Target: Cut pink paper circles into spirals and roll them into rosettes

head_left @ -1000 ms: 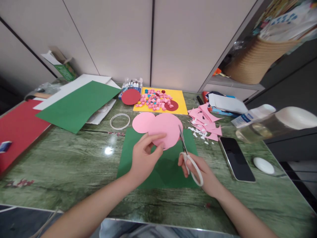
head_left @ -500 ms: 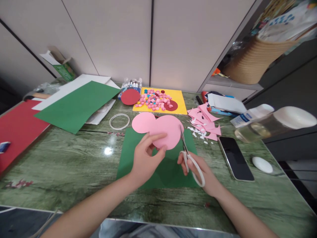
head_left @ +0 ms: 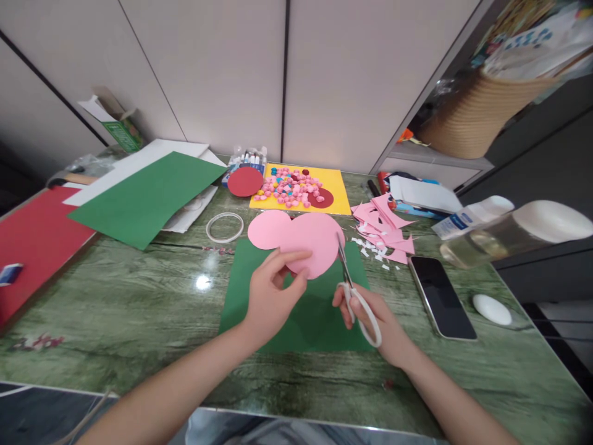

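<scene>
My left hand [head_left: 271,296] pinches the near edge of a pink paper circle [head_left: 317,244] and holds it just above a green sheet [head_left: 306,321] on the table. A second pink circle [head_left: 269,228] lies behind it to the left, partly overlapped. White-handled scissors [head_left: 354,290] are gripped in my right hand [head_left: 377,321], fingers through the loops. Their blades point away from me and meet the right edge of the held circle.
Pink offcuts [head_left: 384,225] and white scraps lie to the right, with a black phone [head_left: 442,296], a white oval object [head_left: 492,309] and bottles [head_left: 500,232]. Behind are a yellow sheet [head_left: 336,185] with small pink pieces, a red disc [head_left: 244,181], a tape ring [head_left: 225,226], and green [head_left: 148,194] and red [head_left: 32,238] sheets.
The pink circle and both hands have barely shifted; the scissors stay at the circle's right edge.
</scene>
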Available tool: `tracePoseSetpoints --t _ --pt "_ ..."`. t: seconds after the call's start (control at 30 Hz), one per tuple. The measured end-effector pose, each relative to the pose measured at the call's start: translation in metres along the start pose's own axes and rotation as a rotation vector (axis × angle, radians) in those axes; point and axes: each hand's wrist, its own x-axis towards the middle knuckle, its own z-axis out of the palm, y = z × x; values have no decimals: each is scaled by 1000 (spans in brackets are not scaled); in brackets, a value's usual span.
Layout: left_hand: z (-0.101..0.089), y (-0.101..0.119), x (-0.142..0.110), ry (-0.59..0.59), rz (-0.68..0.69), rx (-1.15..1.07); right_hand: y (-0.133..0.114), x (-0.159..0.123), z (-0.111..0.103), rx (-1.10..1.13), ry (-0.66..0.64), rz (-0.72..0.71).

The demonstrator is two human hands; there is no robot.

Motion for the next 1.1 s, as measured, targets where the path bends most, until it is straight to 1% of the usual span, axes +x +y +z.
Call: tracePoseSetpoints --t 0.5,0.8,1.1 --pt "0 -1 4 59 8 7 -3 1 3 -32 -12 3" --pt "1 -1 0 11 -7 1 -4 1 4 -64 1 -21" --pt "0 0 1 16 -3 -3 -1 0 5 -69 9 -18"
